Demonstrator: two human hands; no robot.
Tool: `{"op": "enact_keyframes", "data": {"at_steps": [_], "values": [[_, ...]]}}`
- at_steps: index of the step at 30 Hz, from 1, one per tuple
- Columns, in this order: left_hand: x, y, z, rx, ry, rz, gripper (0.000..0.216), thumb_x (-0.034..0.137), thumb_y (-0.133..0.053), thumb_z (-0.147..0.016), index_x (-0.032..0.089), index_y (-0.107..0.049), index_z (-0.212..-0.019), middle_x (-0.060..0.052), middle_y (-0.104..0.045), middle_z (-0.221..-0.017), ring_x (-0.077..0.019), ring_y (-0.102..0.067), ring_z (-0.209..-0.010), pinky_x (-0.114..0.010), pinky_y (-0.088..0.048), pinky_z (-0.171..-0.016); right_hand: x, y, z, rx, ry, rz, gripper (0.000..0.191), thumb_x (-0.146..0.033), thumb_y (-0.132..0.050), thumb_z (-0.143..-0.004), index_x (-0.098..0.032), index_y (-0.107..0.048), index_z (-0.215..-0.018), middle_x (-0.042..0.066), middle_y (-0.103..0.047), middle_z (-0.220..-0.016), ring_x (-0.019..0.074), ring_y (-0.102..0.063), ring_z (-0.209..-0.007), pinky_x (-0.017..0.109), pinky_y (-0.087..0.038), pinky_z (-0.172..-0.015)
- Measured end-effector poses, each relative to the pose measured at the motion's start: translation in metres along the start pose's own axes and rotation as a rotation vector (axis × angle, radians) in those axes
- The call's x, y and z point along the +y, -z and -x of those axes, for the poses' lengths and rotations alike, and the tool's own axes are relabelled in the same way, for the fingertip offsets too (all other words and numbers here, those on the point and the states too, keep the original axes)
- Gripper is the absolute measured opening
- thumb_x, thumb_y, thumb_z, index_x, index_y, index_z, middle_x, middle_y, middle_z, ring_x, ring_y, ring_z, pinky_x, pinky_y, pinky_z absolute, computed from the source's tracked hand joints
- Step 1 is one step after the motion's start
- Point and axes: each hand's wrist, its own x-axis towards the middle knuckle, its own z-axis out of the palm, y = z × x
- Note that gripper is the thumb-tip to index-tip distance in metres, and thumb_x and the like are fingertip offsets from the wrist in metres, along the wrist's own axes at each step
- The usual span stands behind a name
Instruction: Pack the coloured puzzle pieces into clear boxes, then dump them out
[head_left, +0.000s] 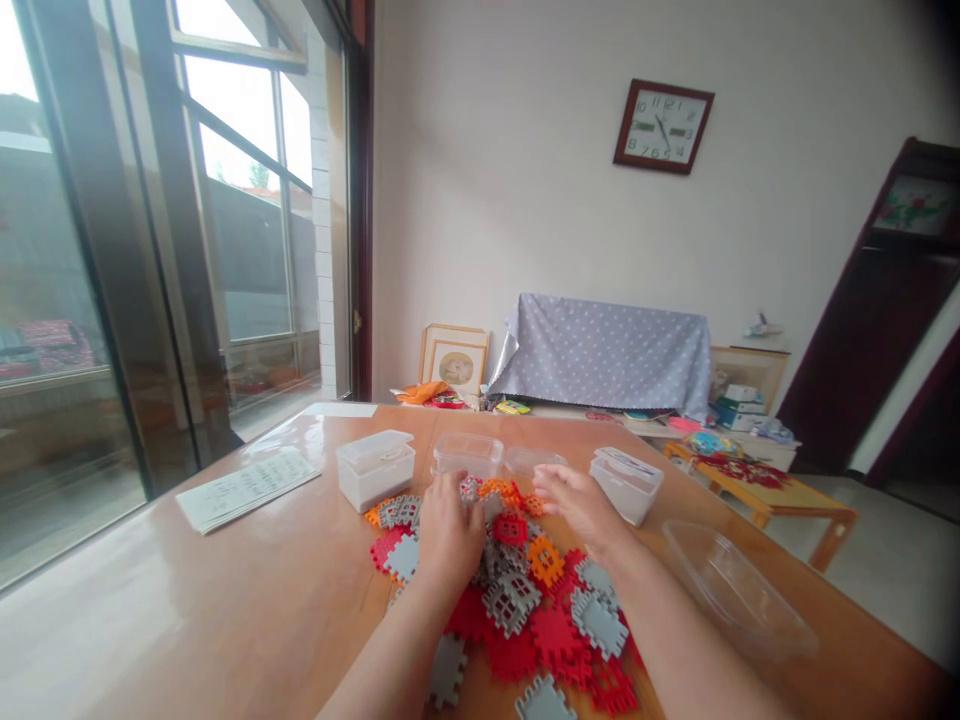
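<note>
A loose pile of plastic interlocking building tiles with toothed edges lies on the table in red, grey and orange. Over the pile's left side is my left hand (451,528), its fingers curled and partly hidden behind the hand; what they hold, if anything, I cannot make out. My right hand (576,502) hovers above the far right part of the pile, fingers stretched leftward and apart, with nothing seen in them. Between the hands lie an orange window tile (545,562), a grey window tile (512,602) and a red tile (556,636).
Behind the pile stand a left lidded clear box (375,470), an open clear container (468,456) and a right lidded box (626,485). A shallow clear tray (739,590) lies at the right. Written sheets (251,488) rest on the table (150,610) at left.
</note>
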Motion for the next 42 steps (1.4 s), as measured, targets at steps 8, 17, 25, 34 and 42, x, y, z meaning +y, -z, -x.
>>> {"op": "enact_keyframes", "data": {"at_steps": [8,17,25,34,42], "values": [[0.04,0.012,0.017,-0.39,-0.348,0.025,0.051,0.055,-0.061,-0.087,0.027,-0.056,-0.129,-0.009,-0.061,-0.127,-0.0311,-0.052,-0.122,-0.049,-0.037,-0.109,0.051,0.071,0.079,0.074,0.047,0.536,0.077,-0.067,-0.06,-0.082,-0.026,-0.049,-0.146,0.01,-0.048,-0.153,0.0317,-0.039,-0.144,0.047,-0.032,-0.118],[0.047,0.015,0.023,-0.523,-0.481,0.03,0.08,0.078,-0.065,-0.07,0.028,-0.061,-0.132,-0.01,-0.064,-0.131,-0.0347,-0.05,-0.129,-0.057,-0.012,-0.122,0.073,0.083,0.138,-0.217,-0.026,1.012,0.114,-0.073,-0.073,-0.063,-0.045,-0.014,-0.157,-0.006,-0.005,-0.168,0.0376,0.0,-0.153,0.058,-0.009,-0.123],[0.044,0.013,0.019,-0.545,-0.45,-0.087,0.041,0.057,-0.067,-0.081,0.026,-0.068,-0.109,-0.007,-0.069,-0.104,-0.0299,-0.06,-0.106,-0.05,-0.036,-0.108,0.057,0.06,0.114,-0.236,0.067,0.926,0.089,-0.06,-0.073,-0.071,-0.043,-0.039,-0.152,-0.001,-0.021,-0.166,0.038,-0.016,-0.152,0.055,-0.017,-0.121],[0.042,0.013,0.016,-0.603,-0.407,-0.186,0.024,0.043,-0.063,-0.085,0.026,-0.067,-0.102,-0.006,-0.068,-0.101,-0.0281,-0.059,-0.101,-0.047,-0.04,-0.102,0.058,0.057,0.103,-0.351,0.135,1.027,0.099,-0.075,-0.067,-0.068,-0.04,-0.035,-0.154,0.004,-0.017,-0.168,0.0405,-0.017,-0.151,0.064,-0.016,-0.118],[0.04,0.01,0.016,-0.62,-0.387,-0.214,0.021,0.042,-0.057,-0.089,0.027,-0.067,-0.099,-0.006,-0.068,-0.101,-0.027,-0.059,-0.102,-0.043,-0.04,-0.1,0.068,0.054,0.095,-0.196,0.337,0.998,0.051,-0.052,-0.067,-0.081,-0.036,-0.066,-0.13,0.006,-0.049,-0.152,0.0329,-0.042,-0.139,0.052,-0.036,-0.112]]}}
